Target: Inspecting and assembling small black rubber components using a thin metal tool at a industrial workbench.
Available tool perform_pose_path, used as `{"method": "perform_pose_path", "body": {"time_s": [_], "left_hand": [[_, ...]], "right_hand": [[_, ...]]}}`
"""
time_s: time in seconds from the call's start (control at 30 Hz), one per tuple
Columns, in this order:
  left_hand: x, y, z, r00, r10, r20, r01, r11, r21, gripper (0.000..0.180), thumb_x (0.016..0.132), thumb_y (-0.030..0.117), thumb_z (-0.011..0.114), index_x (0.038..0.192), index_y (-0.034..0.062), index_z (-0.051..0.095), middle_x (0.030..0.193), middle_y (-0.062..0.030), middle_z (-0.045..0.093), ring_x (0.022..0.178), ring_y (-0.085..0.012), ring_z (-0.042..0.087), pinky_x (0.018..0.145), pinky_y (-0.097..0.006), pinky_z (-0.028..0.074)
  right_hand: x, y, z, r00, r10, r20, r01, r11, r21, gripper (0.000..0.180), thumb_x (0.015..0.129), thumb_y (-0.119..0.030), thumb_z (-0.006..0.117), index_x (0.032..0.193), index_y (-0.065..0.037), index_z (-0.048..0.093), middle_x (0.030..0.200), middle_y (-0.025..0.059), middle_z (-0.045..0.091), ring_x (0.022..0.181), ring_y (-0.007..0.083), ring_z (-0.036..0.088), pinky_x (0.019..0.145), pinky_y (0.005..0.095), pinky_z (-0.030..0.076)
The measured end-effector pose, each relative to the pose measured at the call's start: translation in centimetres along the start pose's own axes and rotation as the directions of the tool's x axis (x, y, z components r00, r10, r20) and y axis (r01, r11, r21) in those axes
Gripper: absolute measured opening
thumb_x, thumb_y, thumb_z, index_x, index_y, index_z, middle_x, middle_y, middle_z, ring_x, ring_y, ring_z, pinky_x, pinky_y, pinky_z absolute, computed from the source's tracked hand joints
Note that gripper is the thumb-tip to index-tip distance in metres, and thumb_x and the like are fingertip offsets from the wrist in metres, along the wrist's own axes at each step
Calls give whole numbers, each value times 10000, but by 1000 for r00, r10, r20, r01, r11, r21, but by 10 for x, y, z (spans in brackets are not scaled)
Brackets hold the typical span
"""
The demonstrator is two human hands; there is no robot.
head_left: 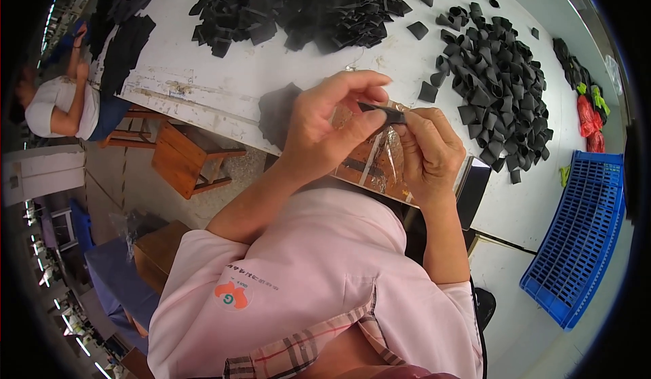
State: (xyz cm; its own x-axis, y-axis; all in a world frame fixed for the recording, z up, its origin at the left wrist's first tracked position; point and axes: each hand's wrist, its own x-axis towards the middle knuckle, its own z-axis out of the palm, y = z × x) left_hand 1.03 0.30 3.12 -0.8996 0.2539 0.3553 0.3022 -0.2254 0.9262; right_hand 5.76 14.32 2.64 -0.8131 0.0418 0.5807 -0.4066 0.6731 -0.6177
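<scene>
The fingers of my left hand and right hand are pinched on one small black piece, above the near edge of the desk; the looped pile at right looks done, while the flat pile beyond seems left to do

1. Bright, fairly even light covered the white counter.
2. Glare streaked the clear plastic just off centre, toward two o'clock.
3. Lamp strips glowed at eight o'clock.
4. Straight edges bowed outward.
</scene>
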Motion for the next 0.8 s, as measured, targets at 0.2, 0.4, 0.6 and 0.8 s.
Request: {"method": "perform_pose_path", "body": {"time_s": [0.2,0.4,0.6,0.8], "left_hand": [[2,-6,-9,971,148,190,-192,953,236,56,786,58,605,807,7,615,767,-66,585,647,-95,507,549,-188,387],[2,-19,-17,986,134,96,-158,936,315,74,818,64,570,812,-6,594,735,-47,581,628,-65,499,568,-191,407],[-22,-73,-98,956,-97,-278,261,717,646,201,764,105,597,914,-23,559,798,-89,592,707,-144,556,618,-264,457],[-34,-108,-122,915,-198,-352,396,262,880,259,707,165,637,903,16,556,837,-147,572,777,-294,561,682,-378,446]], "right_hand": [[4,-3,-4,996,-72,49,73,997,-19,109,674,-1,639,768,-7,584,697,88,537,552,210,510,469,296,396],[20,6,-14,984,23,179,-56,982,179,36,749,7,588,781,2,573,614,66,499,541,131,496,458,241,369],[13,39,-12,736,677,8,-454,484,748,309,897,-237,465,922,40,599,696,29,544,541,55,436,475,175,337],[-50,18,26,609,692,386,-740,323,589,291,885,-250,496,816,5,619,614,2,526,510,51,436,457,177,351]]}}
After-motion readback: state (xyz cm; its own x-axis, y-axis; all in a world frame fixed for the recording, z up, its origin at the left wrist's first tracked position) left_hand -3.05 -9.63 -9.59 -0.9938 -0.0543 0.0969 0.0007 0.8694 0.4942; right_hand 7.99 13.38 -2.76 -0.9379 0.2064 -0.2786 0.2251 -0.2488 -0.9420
